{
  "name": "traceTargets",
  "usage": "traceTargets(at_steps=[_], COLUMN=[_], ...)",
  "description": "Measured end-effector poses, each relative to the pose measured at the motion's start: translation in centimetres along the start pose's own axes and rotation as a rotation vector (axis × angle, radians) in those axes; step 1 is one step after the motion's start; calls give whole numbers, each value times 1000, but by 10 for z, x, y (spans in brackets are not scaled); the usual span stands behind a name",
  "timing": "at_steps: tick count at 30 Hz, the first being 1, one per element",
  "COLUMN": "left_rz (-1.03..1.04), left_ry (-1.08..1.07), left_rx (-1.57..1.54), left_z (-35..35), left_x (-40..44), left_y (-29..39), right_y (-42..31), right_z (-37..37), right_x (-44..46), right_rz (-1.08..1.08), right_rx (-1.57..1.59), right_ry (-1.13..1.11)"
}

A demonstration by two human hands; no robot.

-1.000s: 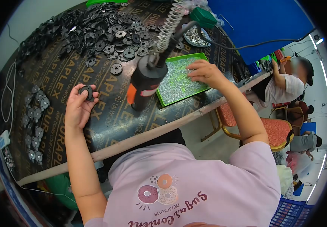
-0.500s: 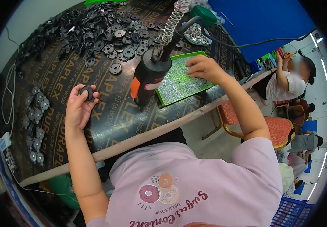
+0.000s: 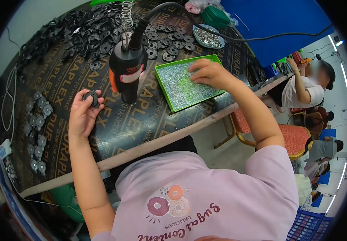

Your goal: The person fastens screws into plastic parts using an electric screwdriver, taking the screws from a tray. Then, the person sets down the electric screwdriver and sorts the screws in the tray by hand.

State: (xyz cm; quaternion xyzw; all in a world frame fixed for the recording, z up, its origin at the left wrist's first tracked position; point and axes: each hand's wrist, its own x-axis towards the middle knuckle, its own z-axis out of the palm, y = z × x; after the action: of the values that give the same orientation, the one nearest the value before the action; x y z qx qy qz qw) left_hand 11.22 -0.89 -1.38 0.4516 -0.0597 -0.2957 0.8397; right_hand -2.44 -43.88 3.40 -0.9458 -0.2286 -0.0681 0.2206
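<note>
My left hand (image 3: pixel 85 114) is closed around a round black plastic disc part (image 3: pixel 90 99), held just above the table with the thumb across it. My right hand (image 3: pixel 209 73) reaches over a green tray (image 3: pixel 166 98) spread with small silvery screws (image 3: pixel 181 86); its fingers are apart and bent down, tips at the screws. Whether a screw is between them is too small to see. Between my hands hangs a black and orange electric screwdriver (image 3: pixel 127 72) on a coiled spring, its tip pointing down.
A large heap of black disc parts (image 3: pixel 89 36) covers the table's far side. More discs with metal pieces (image 3: pixel 40 114) lie in rows at left. A bowl of metal parts (image 3: pixel 208 37) stands beyond the tray. Another person (image 3: pixel 306 86) sits at right near a red chair (image 3: pixel 296 138).
The hanging screwdriver has swung left, towards my left hand. My right hand has shifted slightly left over the tray. My left hand still holds the disc part in about the same place.
</note>
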Motion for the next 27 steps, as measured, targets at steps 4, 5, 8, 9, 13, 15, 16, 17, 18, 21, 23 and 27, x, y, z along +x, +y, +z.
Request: traceTargets(at_steps=[4, 5, 8, 9, 13, 15, 16, 17, 18, 21, 23, 27], left_rz=[-22, -25, -27, -30, -11, -5, -16, -29, -33, -31, -17, -9], left_ry=[-13, -13, -1, -1, -5, -4, -9, -16, -15, -18, -25, -22], left_rx=[-8, -11, 1, 3, -5, -15, -4, 10, 12, 3, 1, -2], left_z=[-1, -1, -1, -1, -2, -3, -4, -4, -3, -4, -6, -4], left_x=[3, 4, 5, 4, 1, 3, 5, 7, 7, 6, 5, 4], left_y=[1, 0, 1, 0, -1, -1, 0, 0, 0, 0, -1, -1], right_y=[-12, -19, -35, -29, -10, -20, -29, -34, -35, -44, -41, -2], right_z=[-20, -17, 2, 4, -13, -16, -18, -16, -10, 11, 21, 17], right_x=[-35, -36, -18, -16, -20, -28, -27, -24, -19, 6, 24, 23], right_rz=[266, 214, 50, 62, 181, 197, 169, 159, 161, -10, -71, -106], right_rx=[-20, 10, 93, 65, -90, 59, 128, 179, 182, 202, 167, 11], right_ry=[-62, -42, -48, -16, -50, -104, -110, -116, -115, -130, -64, 46])
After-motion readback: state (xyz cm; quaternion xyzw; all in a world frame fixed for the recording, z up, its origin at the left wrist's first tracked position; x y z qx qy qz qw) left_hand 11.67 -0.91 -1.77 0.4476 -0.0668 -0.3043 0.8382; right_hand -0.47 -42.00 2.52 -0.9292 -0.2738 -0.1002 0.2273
